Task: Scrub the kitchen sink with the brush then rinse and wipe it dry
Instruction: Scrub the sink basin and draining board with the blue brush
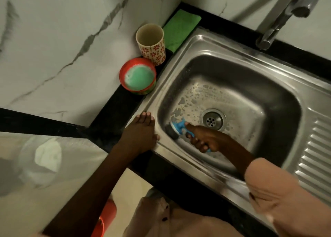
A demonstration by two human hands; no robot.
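A stainless steel sink (180, 57) fills the right of the view, its basin floor wet with soapy droplets around the drain (212, 119). My right hand (204, 138) grips the blue handle of a brush (176, 127), whose dark head presses against the basin's near-left wall. My left hand (141, 133) lies flat, fingers apart, on the sink's left rim corner. A green cloth (179, 29) lies folded on the black counter behind the sink's far-left corner.
A red tub of green dish soap (138, 75) and a floral cup (152, 43) stand on the black counter left of the sink. The faucet (279, 20) reaches in from the top right. A ribbed drainboard (315, 156) lies to the right.
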